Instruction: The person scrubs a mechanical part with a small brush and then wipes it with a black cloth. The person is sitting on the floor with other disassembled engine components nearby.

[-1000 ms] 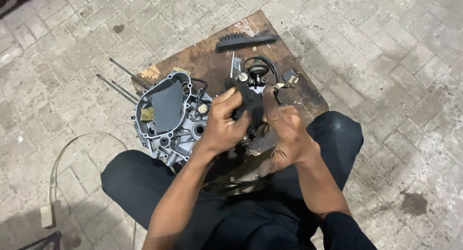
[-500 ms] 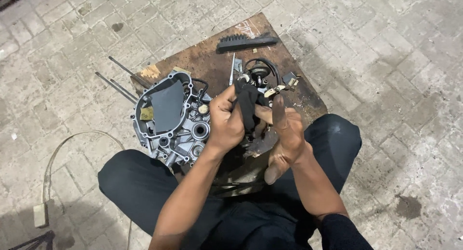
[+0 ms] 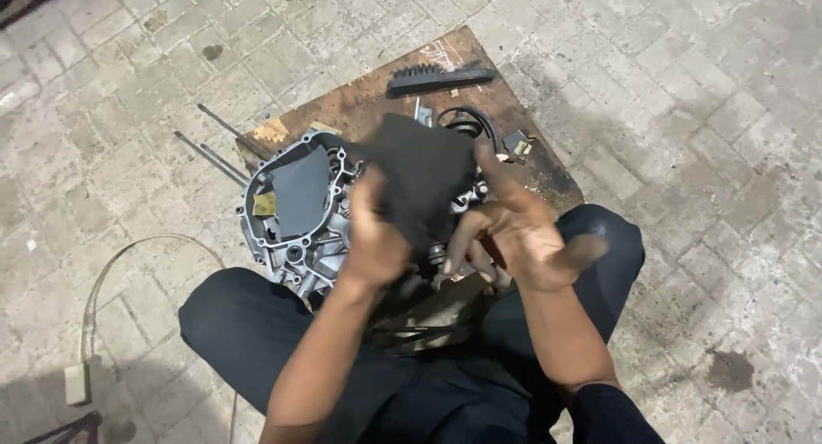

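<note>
I sit cross-legged over a grey metal engine casing (image 3: pixel 295 230) that lies on a wooden board (image 3: pixel 377 93). My left hand (image 3: pixel 377 243) and my right hand (image 3: pixel 514 234) together hold a dark sheet, like sandpaper or cloth (image 3: pixel 424 174), raised and spread above the casing's right half. My right index finger points up along the sheet's right edge. A second dark grey sheet (image 3: pixel 301 191) lies inside the casing, beside a small yellow piece (image 3: pixel 265 204). The casing's right part is hidden behind the raised sheet.
A black brush (image 3: pixel 438 78) lies at the board's far edge. A coiled black cable with a small connector (image 3: pixel 479 127) lies right of the casing. Two long metal rods (image 3: pixel 214 148) stick out at the left. A pale cord (image 3: pixel 111 281) loops over the paving stones.
The dark sheet was bunched in my hands low over the casing; now it is lifted and spread flat toward the camera, and my hands have moved apart.
</note>
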